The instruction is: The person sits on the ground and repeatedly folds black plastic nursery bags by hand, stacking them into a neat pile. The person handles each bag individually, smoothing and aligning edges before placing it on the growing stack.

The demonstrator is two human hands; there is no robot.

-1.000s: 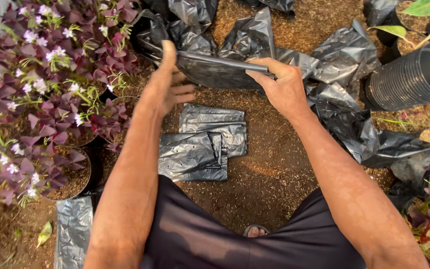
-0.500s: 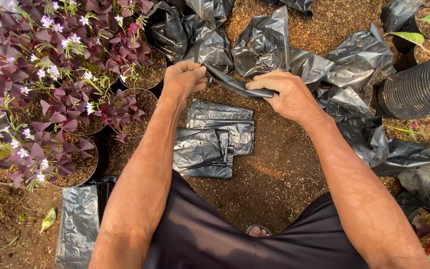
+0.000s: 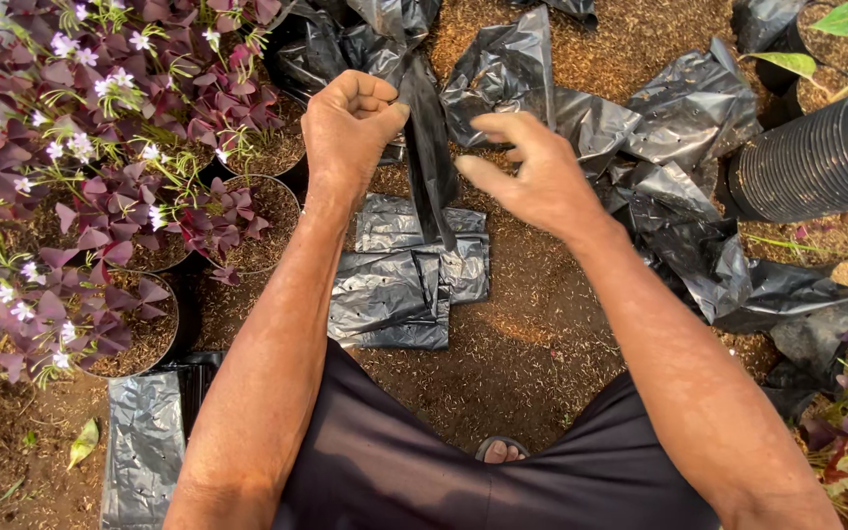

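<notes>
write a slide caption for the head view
Left hand grips a hanging black plastic bag, right hand open beside it.

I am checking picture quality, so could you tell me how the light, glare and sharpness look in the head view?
Head view: soft daylight; bright glare streaks on the crumpled black plastic bags; left hand sharp, right hand slightly motion-blurred at the fingers; edges bend from wide-angle distortion.

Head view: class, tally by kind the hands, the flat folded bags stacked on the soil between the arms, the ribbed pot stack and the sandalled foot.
Hands: 2, the left hand pinching a black plastic bag, the right hand open beside it
Flat folded bags: about 3, overlapping
Ribbed pot stack: 1
Sandalled foot: 1
Total: about 7
</notes>
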